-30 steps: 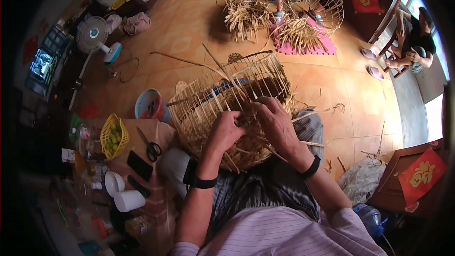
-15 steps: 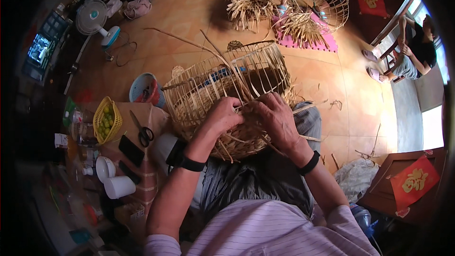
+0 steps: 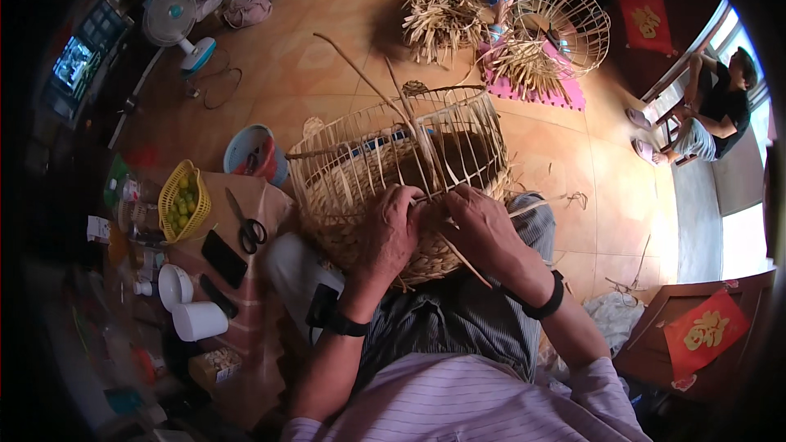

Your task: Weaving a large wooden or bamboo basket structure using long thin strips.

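Note:
A half-woven basket (image 3: 340,188) rests on its side across my lap, its lower part densely woven and its upper ribs bare. Several long dried plant strips (image 3: 424,143) stand up from its near side, leaning away to the left. My left hand (image 3: 395,227) is closed at the near ribs, pinching a strip between thumb and fingers. Close beside it, my right hand (image 3: 483,223) is also closed on the strips, its fingertips partly hidden. A loose strip end (image 3: 467,262) sticks out below my right hand.
Black scissors (image 3: 250,233), a phone (image 3: 223,259), white cups (image 3: 201,322) and a yellow basket of green fruit (image 3: 170,200) lie on the left table. A bucket (image 3: 260,155) stands behind it. Beyond are strip bundles (image 3: 444,20) and another worker's frame basket (image 3: 591,23). A person (image 3: 720,110) sits right.
The view has shifted slightly. The long strips now stand more upright. My left hand has turned so its back faces me more, and both hands remain close together at the basket.

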